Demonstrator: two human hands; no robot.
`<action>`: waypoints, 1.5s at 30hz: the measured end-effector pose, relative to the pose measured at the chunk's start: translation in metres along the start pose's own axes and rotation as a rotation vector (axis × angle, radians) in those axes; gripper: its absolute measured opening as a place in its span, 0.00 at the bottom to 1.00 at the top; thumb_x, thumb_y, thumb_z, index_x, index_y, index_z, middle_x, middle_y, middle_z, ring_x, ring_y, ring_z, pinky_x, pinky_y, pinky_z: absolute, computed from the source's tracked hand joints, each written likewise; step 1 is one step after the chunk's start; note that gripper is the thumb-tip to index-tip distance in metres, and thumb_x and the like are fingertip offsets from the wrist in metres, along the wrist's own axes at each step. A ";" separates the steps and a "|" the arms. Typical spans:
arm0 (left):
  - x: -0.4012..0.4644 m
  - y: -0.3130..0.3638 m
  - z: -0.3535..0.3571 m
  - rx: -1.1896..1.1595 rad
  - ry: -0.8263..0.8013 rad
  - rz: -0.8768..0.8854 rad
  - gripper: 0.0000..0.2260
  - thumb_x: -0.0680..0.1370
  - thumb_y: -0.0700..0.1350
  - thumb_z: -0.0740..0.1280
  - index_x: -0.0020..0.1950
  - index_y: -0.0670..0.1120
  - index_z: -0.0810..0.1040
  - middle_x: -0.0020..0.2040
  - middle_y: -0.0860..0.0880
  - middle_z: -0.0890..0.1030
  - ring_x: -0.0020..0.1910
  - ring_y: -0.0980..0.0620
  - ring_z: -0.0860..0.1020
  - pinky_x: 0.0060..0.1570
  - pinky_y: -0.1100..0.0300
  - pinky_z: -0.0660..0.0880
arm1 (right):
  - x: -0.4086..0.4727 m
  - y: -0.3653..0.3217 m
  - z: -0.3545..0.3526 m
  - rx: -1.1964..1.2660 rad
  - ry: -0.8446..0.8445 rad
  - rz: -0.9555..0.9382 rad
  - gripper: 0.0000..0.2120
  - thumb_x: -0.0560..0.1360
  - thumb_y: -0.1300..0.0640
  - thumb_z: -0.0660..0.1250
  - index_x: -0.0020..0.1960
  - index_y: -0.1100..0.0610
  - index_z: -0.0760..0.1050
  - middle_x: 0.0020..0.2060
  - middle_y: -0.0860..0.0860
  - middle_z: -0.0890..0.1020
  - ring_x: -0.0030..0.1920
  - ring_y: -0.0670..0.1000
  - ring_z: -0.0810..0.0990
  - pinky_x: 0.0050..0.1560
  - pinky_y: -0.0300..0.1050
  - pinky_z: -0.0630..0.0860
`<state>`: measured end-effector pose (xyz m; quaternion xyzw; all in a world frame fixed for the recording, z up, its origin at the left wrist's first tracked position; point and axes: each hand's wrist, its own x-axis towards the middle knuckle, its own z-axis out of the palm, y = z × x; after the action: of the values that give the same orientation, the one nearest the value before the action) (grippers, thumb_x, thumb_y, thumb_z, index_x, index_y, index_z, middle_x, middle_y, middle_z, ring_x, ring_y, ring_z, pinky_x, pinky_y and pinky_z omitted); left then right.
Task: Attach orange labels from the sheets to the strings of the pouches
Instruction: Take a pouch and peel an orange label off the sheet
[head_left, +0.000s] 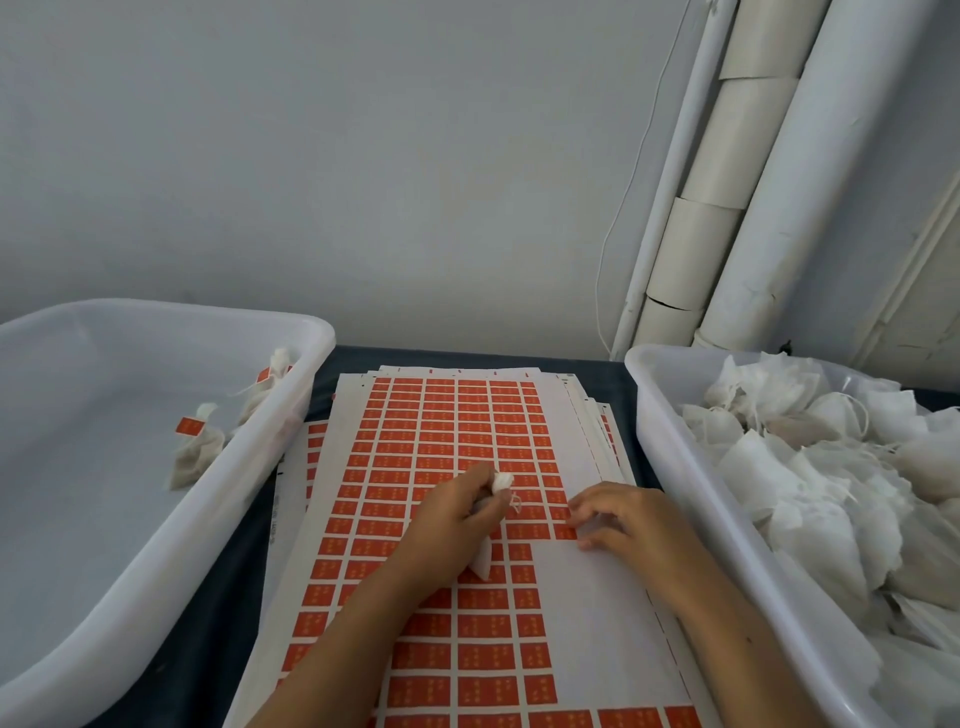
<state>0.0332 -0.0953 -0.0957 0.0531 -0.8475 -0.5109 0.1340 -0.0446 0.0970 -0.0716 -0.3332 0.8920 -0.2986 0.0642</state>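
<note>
Now my left hand (457, 512) is closed around one small white pouch (491, 525); its gathered top and its string (514, 501) stick out above my fingers, and its lower end points down onto the label sheet (597, 613). My right hand (618, 514) lies open on the same sheet, with the fingertips (576, 506) touching the edge of an orange label (563, 531) at the right end of a row, just beside the bare part where labels are already gone. The sheet is the top one of a pile that lies in the middle of the desk (218, 623), between two white tubs. The tub at the left edge (171, 525) holds a few pouches with orange labels on them (200, 447), all near its right wall. The tub at the right edge (670, 452) is heaped with plain white pouches (821, 478). Behind the desk, white pipes (769, 197) run up the wall.
</note>
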 end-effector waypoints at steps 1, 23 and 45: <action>0.000 0.000 0.000 0.006 0.001 -0.002 0.09 0.80 0.51 0.60 0.40 0.53 0.70 0.33 0.57 0.75 0.30 0.63 0.74 0.30 0.76 0.69 | 0.001 0.000 0.000 -0.019 0.000 -0.006 0.06 0.72 0.57 0.72 0.48 0.52 0.81 0.51 0.40 0.79 0.51 0.42 0.79 0.53 0.24 0.68; -0.001 0.000 -0.004 -0.011 0.004 -0.035 0.08 0.80 0.50 0.60 0.41 0.53 0.71 0.36 0.57 0.76 0.34 0.61 0.76 0.32 0.74 0.70 | -0.001 -0.012 0.003 -0.258 0.014 -0.057 0.13 0.75 0.48 0.65 0.57 0.50 0.79 0.57 0.42 0.80 0.55 0.43 0.79 0.51 0.19 0.62; -0.001 0.001 -0.001 0.004 0.004 -0.062 0.08 0.80 0.51 0.60 0.41 0.54 0.71 0.36 0.58 0.76 0.33 0.61 0.76 0.31 0.74 0.68 | -0.005 -0.009 0.019 -0.441 0.049 -0.113 0.20 0.75 0.41 0.60 0.64 0.47 0.71 0.62 0.41 0.75 0.57 0.42 0.77 0.61 0.30 0.67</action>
<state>0.0342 -0.0960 -0.0944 0.0807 -0.8462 -0.5130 0.1195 -0.0295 0.0851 -0.0825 -0.3812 0.9169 -0.1074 -0.0487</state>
